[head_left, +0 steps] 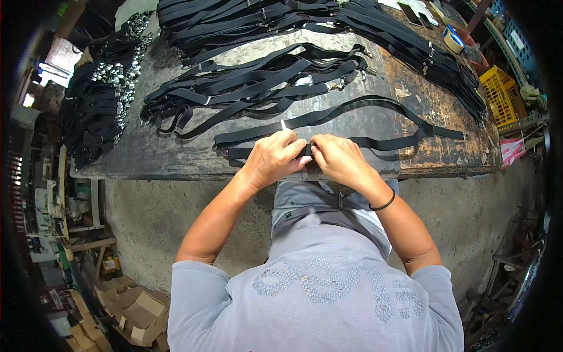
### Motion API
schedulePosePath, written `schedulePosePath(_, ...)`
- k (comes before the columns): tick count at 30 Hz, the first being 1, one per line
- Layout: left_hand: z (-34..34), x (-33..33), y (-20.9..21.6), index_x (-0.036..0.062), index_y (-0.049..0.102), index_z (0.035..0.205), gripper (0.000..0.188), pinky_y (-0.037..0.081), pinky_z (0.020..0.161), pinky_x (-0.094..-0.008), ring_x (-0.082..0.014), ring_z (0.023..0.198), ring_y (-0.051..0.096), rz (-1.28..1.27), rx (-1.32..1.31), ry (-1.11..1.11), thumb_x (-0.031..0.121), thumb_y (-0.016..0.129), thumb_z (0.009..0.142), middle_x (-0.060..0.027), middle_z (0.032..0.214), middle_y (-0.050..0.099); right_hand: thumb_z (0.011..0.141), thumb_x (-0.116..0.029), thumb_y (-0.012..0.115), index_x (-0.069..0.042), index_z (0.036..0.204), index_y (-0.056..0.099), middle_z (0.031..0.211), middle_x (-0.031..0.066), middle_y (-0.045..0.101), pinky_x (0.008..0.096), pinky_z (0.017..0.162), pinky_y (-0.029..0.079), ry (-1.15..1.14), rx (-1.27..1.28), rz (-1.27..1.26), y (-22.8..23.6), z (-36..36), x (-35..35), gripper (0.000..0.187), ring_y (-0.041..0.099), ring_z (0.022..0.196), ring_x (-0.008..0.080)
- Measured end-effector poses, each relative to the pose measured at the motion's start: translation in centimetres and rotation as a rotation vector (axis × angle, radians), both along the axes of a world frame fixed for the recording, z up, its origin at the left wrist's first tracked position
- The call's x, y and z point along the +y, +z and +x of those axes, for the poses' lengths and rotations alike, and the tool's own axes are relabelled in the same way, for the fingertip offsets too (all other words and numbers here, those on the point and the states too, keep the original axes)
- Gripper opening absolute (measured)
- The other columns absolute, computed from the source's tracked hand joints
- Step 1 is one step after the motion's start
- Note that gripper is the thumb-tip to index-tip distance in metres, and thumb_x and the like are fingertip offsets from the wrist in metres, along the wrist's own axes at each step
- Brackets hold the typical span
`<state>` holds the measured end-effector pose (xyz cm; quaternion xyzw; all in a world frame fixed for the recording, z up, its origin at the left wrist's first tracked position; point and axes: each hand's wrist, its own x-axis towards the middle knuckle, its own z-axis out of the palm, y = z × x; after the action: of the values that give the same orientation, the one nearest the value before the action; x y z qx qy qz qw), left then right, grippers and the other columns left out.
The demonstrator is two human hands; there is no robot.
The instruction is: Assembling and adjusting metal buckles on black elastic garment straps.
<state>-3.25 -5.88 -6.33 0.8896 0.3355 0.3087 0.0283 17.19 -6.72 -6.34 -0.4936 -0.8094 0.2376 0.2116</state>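
**Both hands on one strap near the tabletop edge; twist and slip are the risks**

Black Y-shaped suspender (381, 142) lies on the near side of the tabletop (193, 157): fold at left, junction and short tail at right. Left hand (272, 157) and right hand (343, 158) meet on its lower strap, nearly touching. Fingers of both look closed, pinching that strap; exact contact is hidden behind the knuckles, so can't tell whether a fitting is in the grip.

Metal slider (283, 125) sits on the upper strap, just beyond the left hand.

What could go wrong, my read:
- Twist: the band between the hands is mostly covered, so a half-turn there could go unnoticed.
- Slip: the pinch is narrow. If the band is under tension (can't tell), one side letting go could make it snap back.
- Drop: the work is close to the near edge; a pull toward the body could drag the strap over.
- Snag: loose suspender bundle (252, 88) lies just behind, clips exposed. A sideways sweep could hook one.

Big suspender pile (246, 26) at the far side and clip heap (120, 70) at left: well apart from the hands, low risk.
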Motion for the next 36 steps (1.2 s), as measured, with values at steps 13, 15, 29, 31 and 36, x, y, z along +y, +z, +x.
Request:
schedulePosePath(13,0.1,0.1,-1.5,0.0064,0.067,0.098,0.034,0.054,0.059,-0.033,-0.0222,0.069,0.064,-0.024,-0.023,-0.02,0.014,0.082,0.068,-0.0065,0.086,0.059,0.083,-0.013,0.05,0.001,0.09,0.061,0.088,0.029,0.066,0.056,0.077,0.049,-0.051,-0.14,-0.097,-0.5,-1.4,0.6,0.019,0.063,0.086,0.0479)
schedulePosePath(15,-0.2,0.1,-1.3,0.0063,0.067,0.101,0.037,0.054,0.058,-0.0328,-0.0228,0.07,0.064,-0.051,-0.042,-0.015,0.018,0.083,0.07,-0.0067,0.086,0.059,0.085,-0.015,0.056,0.0,0.102,0.063,0.091,0.0247,0.066,0.0519,0.076,0.05,-0.001,-0.077,-0.039,-1.2,-0.6,0.8,0.023,0.064,0.088,0.0449)
schedulePosePath(29,-0.5,-0.1,0.1,0.0055,0.068,0.103,0.035,0.053,0.072,-0.0371,-0.0277,0.083,0.066,-0.071,0.017,-0.012,0.025,0.079,0.076,-0.009,0.093,0.067,0.073,-0.023,0.079,-0.011,0.105,0.066,0.098,0.0047,0.063,0.0439,0.094,0.042,0.161,0.014,0.465,-1.7,1.7,0.8,0.037,0.058,0.098,0.027)
schedulePosePath(31,-0.9,-0.2,0.3,0.0055,0.069,0.099,0.034,0.054,0.071,-0.0366,-0.0273,0.081,0.066,-0.075,0.018,-0.007,0.025,0.081,0.073,-0.0091,0.09,0.067,0.071,-0.021,0.08,-0.01,0.103,0.065,0.095,0.0045,0.063,0.0429,0.093,0.043,0.184,0.042,0.474,-1.8,1.7,0.9,0.037,0.058,0.096,0.0265)
schedulePosePath(36,-1.5,0.2,1.3,0.0066,0.068,0.095,0.036,0.053,0.068,-0.037,-0.0269,0.077,0.065,-0.018,0.024,0.015,0.023,0.084,0.067,-0.0078,0.087,0.066,0.07,-0.02,0.08,-0.01,0.101,0.065,0.095,0.0044,0.062,0.0399,0.09,0.045,0.179,0.027,0.462,-1.7,4.2,1.2,0.036,0.058,0.096,0.0261)
